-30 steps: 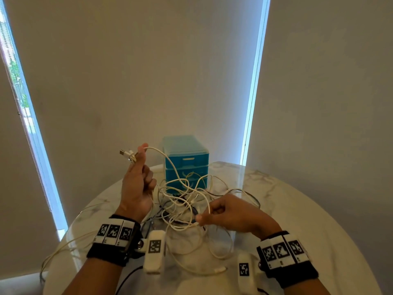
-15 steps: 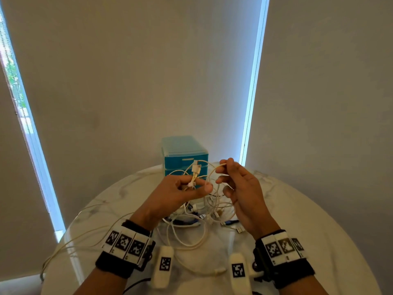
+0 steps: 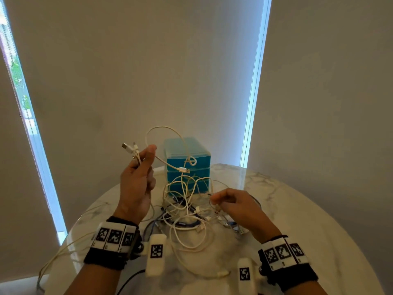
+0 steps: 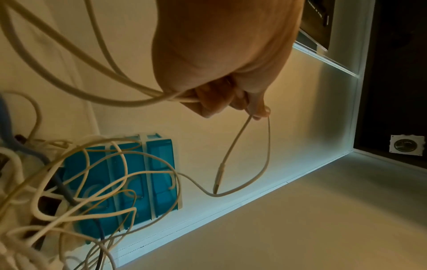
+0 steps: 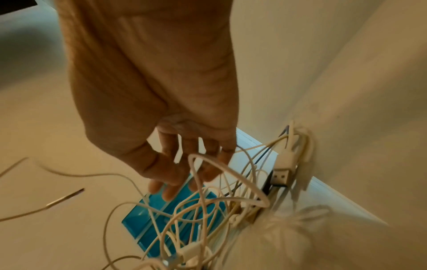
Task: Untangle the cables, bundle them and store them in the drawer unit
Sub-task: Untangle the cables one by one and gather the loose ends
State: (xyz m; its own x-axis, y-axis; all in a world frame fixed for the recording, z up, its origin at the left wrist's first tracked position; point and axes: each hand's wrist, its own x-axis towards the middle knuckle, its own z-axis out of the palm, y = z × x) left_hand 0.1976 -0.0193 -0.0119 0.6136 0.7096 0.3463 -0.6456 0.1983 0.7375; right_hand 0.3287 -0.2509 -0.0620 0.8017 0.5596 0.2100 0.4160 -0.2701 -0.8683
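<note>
L hand rose again — fingers grip white cable; R hand dropped — fingers loose over tangle.

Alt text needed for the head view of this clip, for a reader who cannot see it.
A left hand holds white cable ends raised above a round marble table, while the right hand reaches with curled fingers into a tangled pile of cables. A blue drawer unit stands closed behind the pile.
</note>
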